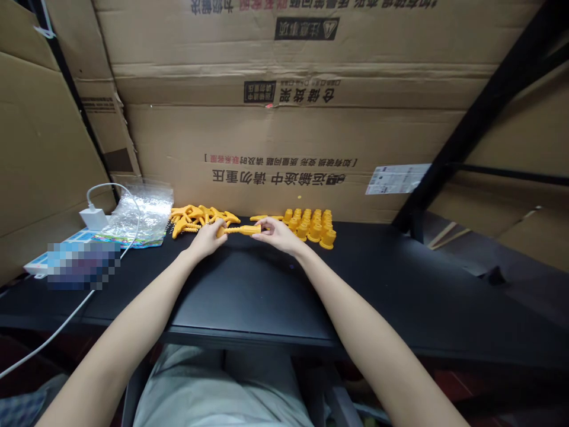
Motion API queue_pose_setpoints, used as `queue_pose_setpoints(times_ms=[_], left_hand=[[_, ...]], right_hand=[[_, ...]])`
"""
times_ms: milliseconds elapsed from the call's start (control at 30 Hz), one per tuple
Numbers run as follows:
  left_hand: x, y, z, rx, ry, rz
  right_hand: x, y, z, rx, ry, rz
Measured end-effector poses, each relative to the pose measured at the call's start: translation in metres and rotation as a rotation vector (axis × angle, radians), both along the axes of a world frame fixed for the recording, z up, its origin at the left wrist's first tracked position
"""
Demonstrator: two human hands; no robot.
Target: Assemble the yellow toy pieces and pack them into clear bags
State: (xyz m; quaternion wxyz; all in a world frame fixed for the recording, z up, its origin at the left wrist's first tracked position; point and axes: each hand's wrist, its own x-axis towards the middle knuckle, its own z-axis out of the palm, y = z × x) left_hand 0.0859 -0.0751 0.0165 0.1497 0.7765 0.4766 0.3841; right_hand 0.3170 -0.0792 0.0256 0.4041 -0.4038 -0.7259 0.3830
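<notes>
Over the back of the black table, my left hand (pixel 208 239) grips one end of a yellow plastic screw piece (pixel 233 230). That end is mostly covered by my fingers; the ridged shaft points right. My right hand (pixel 281 235) pinches a smooth yellow sleeve (pixel 250 230) in line with the shaft. The two parts meet, but how far the shaft sits inside I cannot tell. Beyond my left hand lies a heap of yellow screw pieces with winged handles (pixel 189 214). Just past my right hand, several yellow flanged cups (pixel 315 230) stand in rows.
A long yellow piece (pixel 263 217) lies against the cardboard wall (pixel 284 130) at the back. On the left are a clear plastic bag (pixel 141 210), a white charger (pixel 93 219) with its cable, a power strip (pixel 42 261) and a blurred-out object (pixel 84 265). A black metal post (pixel 471 112) slants at right.
</notes>
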Motion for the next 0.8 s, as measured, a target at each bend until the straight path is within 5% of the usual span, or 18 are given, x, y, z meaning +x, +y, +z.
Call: queue_pose_setpoints(times_ms=[300,400,567,800], left_hand=[[0.006,-0.007,0.007,0.021,0.071,-0.01],[0.006,-0.005,0.006,0.01,0.084,0.002],[0.005,-0.006,0.007,-0.001,0.07,0.005],[0.011,-0.016,0.014,0.081,0.075,0.009]], right_hand=[[-0.011,-0.009,0.01,-0.32,-0.006,-0.207],[-0.002,-0.008,0.014,-0.375,0.008,-0.099],[0.008,-0.008,0.016,-0.208,0.084,0.117],[-0.009,-0.013,0.017,-0.277,-0.031,-0.194]])
